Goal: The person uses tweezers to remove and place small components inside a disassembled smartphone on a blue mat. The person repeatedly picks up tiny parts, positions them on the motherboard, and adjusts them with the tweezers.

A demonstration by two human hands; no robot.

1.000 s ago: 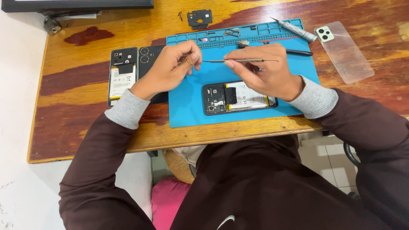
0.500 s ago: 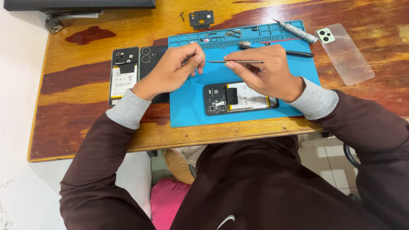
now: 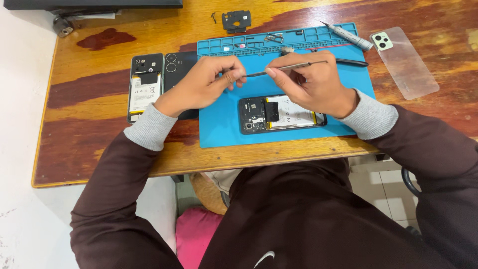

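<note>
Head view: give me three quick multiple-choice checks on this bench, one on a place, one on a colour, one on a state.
1. Where does the opened phone nearest the person lie?
A. on the work mat
B. on bare wood
C. in a mat tray slot

2. What colour is the work mat?
A. grey
B. blue
C. green

3. What is the right hand doing?
A. resting flat
B. pressing the opened phone
C. gripping a thin metal tool

Answers: 1 A, the mat shows all around the phone. 2 B, it is plainly blue. 3 C, the fingers pinch the tool, and the left hand meets its tip.
</note>
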